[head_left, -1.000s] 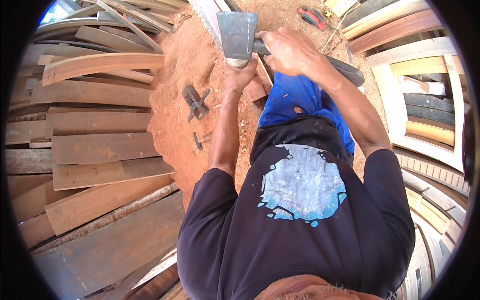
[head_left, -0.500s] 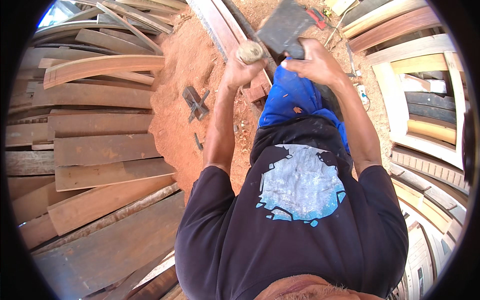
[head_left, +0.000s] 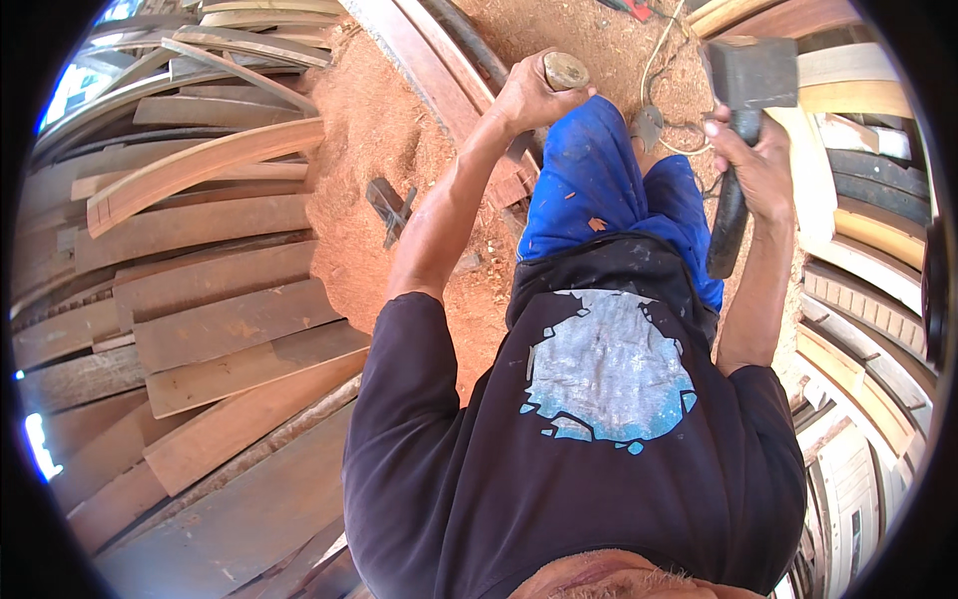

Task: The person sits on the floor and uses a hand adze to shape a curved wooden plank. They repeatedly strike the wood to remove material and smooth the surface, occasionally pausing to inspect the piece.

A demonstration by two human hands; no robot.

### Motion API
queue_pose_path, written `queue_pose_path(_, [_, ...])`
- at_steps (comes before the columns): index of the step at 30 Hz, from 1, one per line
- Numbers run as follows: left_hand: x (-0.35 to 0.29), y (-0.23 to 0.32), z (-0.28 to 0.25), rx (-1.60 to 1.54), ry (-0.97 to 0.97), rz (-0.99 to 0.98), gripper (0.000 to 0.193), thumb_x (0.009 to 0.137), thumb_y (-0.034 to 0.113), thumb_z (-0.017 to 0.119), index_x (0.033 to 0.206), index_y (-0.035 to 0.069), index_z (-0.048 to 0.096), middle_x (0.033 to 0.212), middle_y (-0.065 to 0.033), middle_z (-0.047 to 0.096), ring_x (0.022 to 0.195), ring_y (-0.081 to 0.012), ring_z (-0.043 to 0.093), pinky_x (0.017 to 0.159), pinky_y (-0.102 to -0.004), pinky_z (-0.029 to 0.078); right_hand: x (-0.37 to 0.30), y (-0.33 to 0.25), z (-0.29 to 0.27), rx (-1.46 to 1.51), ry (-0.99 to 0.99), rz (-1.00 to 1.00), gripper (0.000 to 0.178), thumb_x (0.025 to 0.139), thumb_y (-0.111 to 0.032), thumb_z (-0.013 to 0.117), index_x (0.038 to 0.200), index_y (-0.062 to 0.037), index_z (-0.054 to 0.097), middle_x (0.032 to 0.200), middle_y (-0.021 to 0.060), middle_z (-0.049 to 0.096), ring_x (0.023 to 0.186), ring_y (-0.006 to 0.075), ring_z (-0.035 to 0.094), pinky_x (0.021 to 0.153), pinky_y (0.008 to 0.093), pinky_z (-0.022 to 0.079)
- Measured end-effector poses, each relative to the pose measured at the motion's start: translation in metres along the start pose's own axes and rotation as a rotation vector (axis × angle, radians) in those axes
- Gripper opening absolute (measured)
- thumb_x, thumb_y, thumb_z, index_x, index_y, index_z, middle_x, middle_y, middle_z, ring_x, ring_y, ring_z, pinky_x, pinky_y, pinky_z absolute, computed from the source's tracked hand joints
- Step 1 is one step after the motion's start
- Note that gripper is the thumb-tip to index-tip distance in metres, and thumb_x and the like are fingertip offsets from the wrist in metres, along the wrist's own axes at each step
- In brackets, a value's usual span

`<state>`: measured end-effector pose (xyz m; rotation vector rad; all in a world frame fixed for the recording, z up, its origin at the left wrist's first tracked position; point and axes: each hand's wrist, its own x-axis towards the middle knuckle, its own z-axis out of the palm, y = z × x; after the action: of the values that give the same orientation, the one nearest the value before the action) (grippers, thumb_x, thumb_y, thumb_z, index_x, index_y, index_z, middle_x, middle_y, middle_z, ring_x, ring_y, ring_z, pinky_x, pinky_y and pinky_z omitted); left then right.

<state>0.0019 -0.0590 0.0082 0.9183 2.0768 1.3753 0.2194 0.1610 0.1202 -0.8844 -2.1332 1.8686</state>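
Note:
My left hand (head_left: 524,98) is closed around an upright round wooden handle (head_left: 566,70) of what looks like a chisel. Only its worn, pale top end shows; the blade is hidden below. That fist is above the end of a long reddish timber (head_left: 439,90) lying by my left leg. Out to the right, my right hand (head_left: 763,170) grips a mallet (head_left: 753,75) with a dark, blocky head and a dark handle. The mallet is raised, its head away from me and its handle end toward my forearm.
Stacked planks (head_left: 220,270) fill the left side. Reddish sawdust (head_left: 359,130) covers the ground, and a dark wooden block with a crossing bar (head_left: 389,212) lies there. A pale cable (head_left: 654,65) runs beyond my knees. Timber frames and boards (head_left: 868,235) stand at the right.
My right hand has swung the mallet outward to the right, away from the left hand. My left hand, still holding the handle, has shifted right and slightly farther away.

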Motion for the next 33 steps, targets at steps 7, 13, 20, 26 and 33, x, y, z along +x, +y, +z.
queue_pose_path(7, [0.007, -0.007, -0.002, -0.112, -0.153, -0.094, 0.034, 0.078, 0.027, 0.087, 0.097, 0.004, 0.071, 0.091, -0.0072, 0.075, 0.085, -0.0159, 0.07, 0.078, -0.0353, 0.057, 0.006, -0.003, -0.041, 0.103, 0.187, -0.029, 0.02, 0.089, -0.009, 0.079, 0.104, -0.0016, 0.068, 0.077, 0.0022, 0.065, 0.062, 0.0086, 0.057, 0.058, 0.023, 0.045])
queue_pose_path(13, [0.005, -0.004, -0.001, -0.211, -0.347, 0.058, 0.024, 0.081, 0.013, 0.084, 0.094, 0.007, 0.065, 0.083, 0.0024, 0.063, 0.078, -0.0079, 0.058, 0.071, -0.0295, 0.05, 0.025, -0.011, -0.018, -0.167, 0.284, -0.074, 0.032, 0.087, -0.024, 0.083, 0.104, -0.0002, 0.068, 0.075, 0.0023, 0.066, 0.062, 0.009, 0.059, 0.059, 0.0245, 0.047])
queue_pose_path(20, [-0.005, -0.01, 0.01, -0.132, -0.387, 0.083, 0.027, 0.078, 0.014, 0.083, 0.097, 0.006, 0.066, 0.086, 0.0, 0.067, 0.081, -0.0102, 0.06, 0.074, -0.0313, 0.052, 0.027, 0.045, 0.057, -0.644, -0.178, -0.088, 0.049, 0.085, -0.033, 0.074, 0.109, 0.0084, 0.064, 0.098, 0.0296, 0.069, 0.096, 0.0438, 0.069, 0.087, 0.048, 0.053])
queue_pose_path(26, [-0.004, -0.02, 0.007, -0.084, -0.334, 0.088, 0.027, 0.08, 0.017, 0.084, 0.098, 0.005, 0.067, 0.086, -0.0034, 0.068, 0.081, -0.013, 0.061, 0.076, -0.0334, 0.053, 0.038, 0.0, 0.032, -0.301, 0.042, 0.102, 0.049, 0.083, -0.028, 0.075, 0.111, 0.0104, 0.064, 0.096, 0.0262, 0.073, 0.087, 0.0376, 0.071, 0.081, 0.0457, 0.055])
queue_pose_path(33, [-0.015, -0.028, 0.0, 0.156, -0.673, -0.123, 0.034, 0.08, 0.016, 0.084, 0.109, 0.005, 0.07, 0.098, -0.0084, 0.076, 0.089, -0.0161, 0.07, 0.08, -0.0324, 0.058, 0.04, 0.1, 0.073, -0.697, -0.374, -0.126, 0.048, 0.076, -0.031, 0.079, 0.097, 0.0108, 0.065, 0.089, 0.0343, 0.068, 0.089, 0.0477, 0.069, 0.079, 0.0486, 0.055])
